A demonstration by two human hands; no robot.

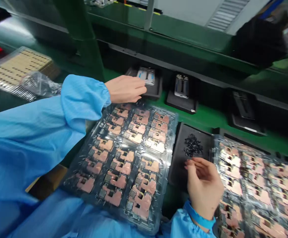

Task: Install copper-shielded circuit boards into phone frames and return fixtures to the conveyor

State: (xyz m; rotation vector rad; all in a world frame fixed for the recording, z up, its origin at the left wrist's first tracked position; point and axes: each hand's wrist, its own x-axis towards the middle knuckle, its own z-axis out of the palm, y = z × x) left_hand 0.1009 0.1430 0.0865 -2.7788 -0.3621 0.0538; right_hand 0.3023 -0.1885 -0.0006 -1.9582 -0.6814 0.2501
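My left hand (127, 89) is at the back, its fingers stretched out at the near left corner of a silver phone frame (146, 76) in a black holder (156, 88). Whether the fingertips touch the frame I cannot tell. My right hand (205, 185) has thumb and fingers pinched together over a black tray (175, 162), just in front of a pile of tiny black parts (193, 145). Anything in that pinch is too small to make out. Between my arms, a clear plastic tray (137, 150) of copper-coloured circuit boards (119, 180) lies tilted near my lap.
A second clear tray of boards (256, 172) lies at right. More phone frames in black holders stand behind, one in the middle (182, 86) and one at right (243, 105). Stacked beige-filled trays (17, 67) and a crumpled plastic bag (41, 84) are at left. A green post (78, 33) rises behind.
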